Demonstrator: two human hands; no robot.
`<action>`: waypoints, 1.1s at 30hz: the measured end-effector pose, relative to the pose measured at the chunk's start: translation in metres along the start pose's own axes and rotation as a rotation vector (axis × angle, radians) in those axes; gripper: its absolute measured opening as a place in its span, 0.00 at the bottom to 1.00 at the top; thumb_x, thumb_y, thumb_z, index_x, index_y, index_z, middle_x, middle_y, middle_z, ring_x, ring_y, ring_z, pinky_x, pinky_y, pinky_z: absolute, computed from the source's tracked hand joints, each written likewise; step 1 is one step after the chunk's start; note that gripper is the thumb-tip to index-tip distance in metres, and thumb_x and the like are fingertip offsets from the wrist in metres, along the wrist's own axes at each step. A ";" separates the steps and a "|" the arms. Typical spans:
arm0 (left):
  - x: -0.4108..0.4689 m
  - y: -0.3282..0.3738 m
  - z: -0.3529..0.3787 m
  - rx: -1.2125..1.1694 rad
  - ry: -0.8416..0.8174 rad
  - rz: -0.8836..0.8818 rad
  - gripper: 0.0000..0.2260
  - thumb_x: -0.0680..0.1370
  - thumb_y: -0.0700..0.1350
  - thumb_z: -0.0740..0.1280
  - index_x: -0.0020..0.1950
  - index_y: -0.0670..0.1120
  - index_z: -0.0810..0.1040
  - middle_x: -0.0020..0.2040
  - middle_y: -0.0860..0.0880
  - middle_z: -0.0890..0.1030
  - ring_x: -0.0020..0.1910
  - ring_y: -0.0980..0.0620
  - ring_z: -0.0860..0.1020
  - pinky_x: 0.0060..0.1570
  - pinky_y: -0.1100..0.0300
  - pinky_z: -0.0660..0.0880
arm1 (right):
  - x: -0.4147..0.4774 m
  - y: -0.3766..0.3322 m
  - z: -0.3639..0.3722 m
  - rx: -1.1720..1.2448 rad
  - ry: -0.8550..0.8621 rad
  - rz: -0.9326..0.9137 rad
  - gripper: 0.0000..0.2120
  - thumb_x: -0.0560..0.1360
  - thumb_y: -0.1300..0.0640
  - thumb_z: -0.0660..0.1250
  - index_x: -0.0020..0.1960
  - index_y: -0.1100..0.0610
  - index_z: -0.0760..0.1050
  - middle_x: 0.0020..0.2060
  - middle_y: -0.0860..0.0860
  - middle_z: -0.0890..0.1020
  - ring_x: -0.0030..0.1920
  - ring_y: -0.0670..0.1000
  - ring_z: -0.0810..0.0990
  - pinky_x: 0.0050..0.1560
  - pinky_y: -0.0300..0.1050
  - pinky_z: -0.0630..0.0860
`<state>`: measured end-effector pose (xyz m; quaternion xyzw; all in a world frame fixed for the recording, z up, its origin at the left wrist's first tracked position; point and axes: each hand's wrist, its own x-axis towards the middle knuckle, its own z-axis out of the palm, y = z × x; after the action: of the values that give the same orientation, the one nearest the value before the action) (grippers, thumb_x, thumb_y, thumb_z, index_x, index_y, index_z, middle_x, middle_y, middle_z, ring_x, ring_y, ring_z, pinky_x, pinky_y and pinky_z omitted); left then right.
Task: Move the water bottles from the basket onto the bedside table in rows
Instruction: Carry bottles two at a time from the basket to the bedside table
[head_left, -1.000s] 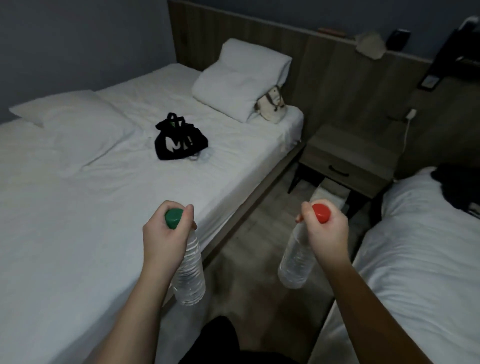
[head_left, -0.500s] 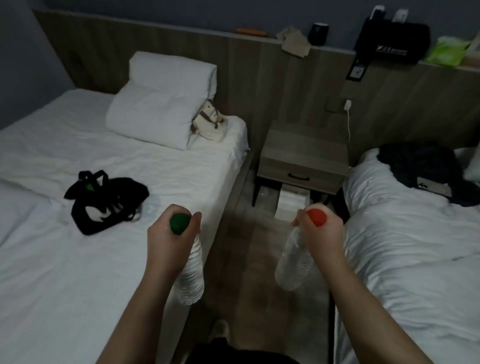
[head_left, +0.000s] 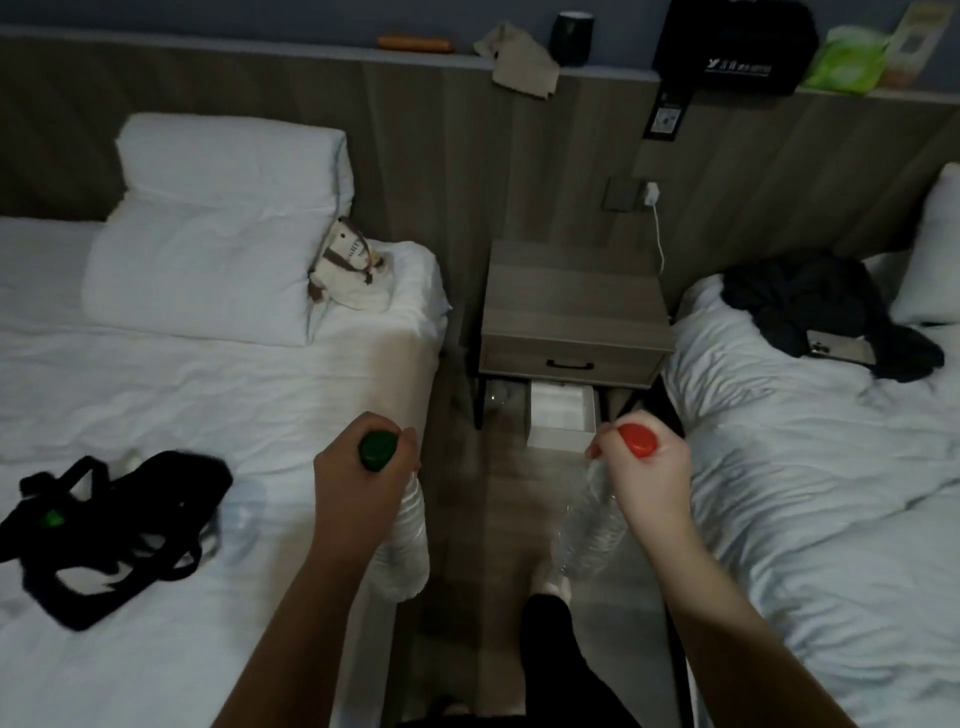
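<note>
My left hand (head_left: 358, 483) grips the neck of a clear water bottle with a green cap (head_left: 408, 540), which hangs upright over the edge of the left bed. My right hand (head_left: 647, 478) grips a second clear bottle with a red cap (head_left: 589, 525) over the floor gap between the beds. The grey wooden bedside table (head_left: 571, 291) stands ahead between the beds, its top bare. A black fabric basket bag (head_left: 119, 525) lies on the left bed, with a green cap showing inside and a clear bottle (head_left: 241, 519) lying beside it.
White pillows (head_left: 218, 244) and a small plush toy (head_left: 350, 270) sit at the head of the left bed. Dark clothes (head_left: 815, 306) lie on the right bed. A white box (head_left: 561, 415) is under the table. A charger cable (head_left: 658, 234) hangs above the table.
My view has swung right and forward, so the bedside table now sits straight ahead and closer. Both hands keep holding their bottles in the same pose.
</note>
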<state>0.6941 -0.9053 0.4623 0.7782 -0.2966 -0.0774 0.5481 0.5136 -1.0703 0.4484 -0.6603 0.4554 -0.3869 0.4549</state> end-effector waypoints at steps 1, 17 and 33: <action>0.012 -0.001 0.008 -0.003 -0.011 0.005 0.09 0.74 0.37 0.68 0.34 0.44 0.76 0.31 0.48 0.80 0.35 0.54 0.79 0.38 0.73 0.72 | 0.013 0.003 0.002 0.005 0.006 0.001 0.09 0.70 0.68 0.67 0.32 0.62 0.76 0.28 0.49 0.82 0.31 0.42 0.79 0.36 0.33 0.74; 0.203 0.027 0.197 0.030 0.083 -0.008 0.06 0.73 0.41 0.70 0.36 0.43 0.76 0.32 0.48 0.79 0.35 0.53 0.77 0.33 0.72 0.70 | 0.296 0.017 0.013 -0.050 -0.163 -0.068 0.09 0.74 0.64 0.67 0.35 0.61 0.77 0.31 0.53 0.81 0.32 0.45 0.79 0.34 0.30 0.73; 0.393 -0.028 0.332 -0.022 -0.194 -0.197 0.08 0.74 0.48 0.70 0.39 0.50 0.73 0.33 0.50 0.75 0.31 0.57 0.75 0.35 0.63 0.74 | 0.477 0.072 0.123 -0.124 -0.262 0.190 0.07 0.74 0.55 0.70 0.40 0.56 0.75 0.38 0.57 0.82 0.40 0.55 0.81 0.44 0.47 0.78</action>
<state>0.8754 -1.3819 0.3890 0.7863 -0.2694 -0.2091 0.5153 0.7456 -1.5073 0.3907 -0.6859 0.4756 -0.2238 0.5032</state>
